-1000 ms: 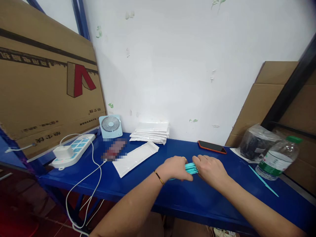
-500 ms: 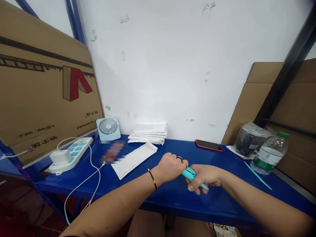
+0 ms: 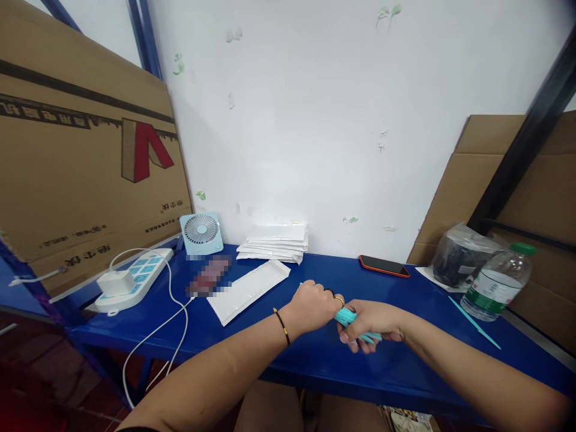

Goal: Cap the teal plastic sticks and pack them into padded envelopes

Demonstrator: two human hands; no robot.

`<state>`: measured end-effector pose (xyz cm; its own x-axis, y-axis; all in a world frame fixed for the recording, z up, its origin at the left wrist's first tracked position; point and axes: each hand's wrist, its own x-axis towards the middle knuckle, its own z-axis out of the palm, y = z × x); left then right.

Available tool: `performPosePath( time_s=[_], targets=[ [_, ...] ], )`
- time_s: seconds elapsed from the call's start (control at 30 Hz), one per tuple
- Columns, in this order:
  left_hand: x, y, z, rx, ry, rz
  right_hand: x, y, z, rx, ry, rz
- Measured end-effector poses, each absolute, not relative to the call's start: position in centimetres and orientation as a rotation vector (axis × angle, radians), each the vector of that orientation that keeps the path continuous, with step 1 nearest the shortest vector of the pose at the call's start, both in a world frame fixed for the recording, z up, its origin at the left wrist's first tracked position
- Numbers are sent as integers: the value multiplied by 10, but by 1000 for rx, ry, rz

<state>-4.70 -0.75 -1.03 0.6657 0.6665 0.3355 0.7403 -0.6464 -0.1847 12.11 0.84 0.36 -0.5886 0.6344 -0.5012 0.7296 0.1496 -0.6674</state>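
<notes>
A bundle of thin turquoise sticks [image 3: 346, 317] is gripped between both hands above the front of the blue table [image 3: 315, 366]. My left hand [image 3: 316, 307], with a ring and a dark bracelet, is closed round the bundle's left end and hides most of it. Around the right part, my right hand [image 3: 369, 324] is closed, with stick ends showing between and past its fingers. One separate turquoise stick [image 3: 474, 321] lies on the table at the right. A white packet [image 3: 249, 291] lies flat to the left of my left hand.
White packets [image 3: 272, 243] are stacked by the wall. A fan [image 3: 201, 233], power strip [image 3: 144, 279] and cable stand left, beside a pixelated object [image 3: 209, 276]. A phone [image 3: 384, 266], bagged dark item [image 3: 456, 261] and bottle [image 3: 497, 285] are right. Cardboard [image 3: 90, 168] flanks the table.
The view has shifted slightly, so the surroundings appear a little further right. Both hands still hold the bundle, and the sticks sit at a slightly different angle in my right hand.
</notes>
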Motion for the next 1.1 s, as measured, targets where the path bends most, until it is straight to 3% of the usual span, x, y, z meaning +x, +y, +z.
performPosePath(
  time_s=[0.07,0.23,0.47,0.77,1.1],
  targets=[
    [-46,-9,-15,-2606,-1157,-332,119,7,-2,1465,2406,-1259],
    [-80,4,-16,-2580,-1575,-469,124,10,-2,1699,2679,-125],
    [-202,45,-31,-2025,-2612,-100,160,27,9,1788,2583,102],
    [-174,18,-26,-2538,-1837,-511,161,28,37,1760,2601,272],
    [-131,5,-15,-2682,-1569,-870,161,21,60,1599,2526,704]
  ],
)
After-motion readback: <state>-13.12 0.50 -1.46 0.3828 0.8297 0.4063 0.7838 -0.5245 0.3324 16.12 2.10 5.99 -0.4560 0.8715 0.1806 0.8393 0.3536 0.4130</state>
